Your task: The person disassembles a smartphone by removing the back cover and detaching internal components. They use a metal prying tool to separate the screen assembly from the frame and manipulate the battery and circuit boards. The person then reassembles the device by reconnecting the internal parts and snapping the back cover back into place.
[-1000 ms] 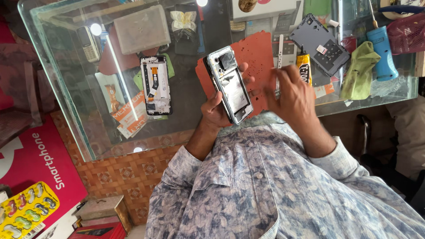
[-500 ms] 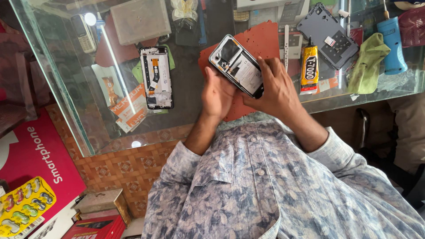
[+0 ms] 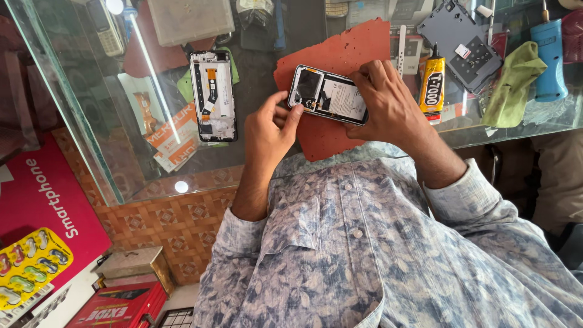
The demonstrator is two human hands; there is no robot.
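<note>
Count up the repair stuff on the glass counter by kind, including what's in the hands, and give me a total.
Opened phones and phone frames: 2, the opened phone held by the left hand and right hand, and the bare frame
Grey back covers: 1
Glue tubes: 1
Red mats: 1
Green cloths: 1
Blue tools: 1
Total: 7

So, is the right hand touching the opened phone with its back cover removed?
Touching. The head view shows the right hand gripping the opened phone's right end.
</note>
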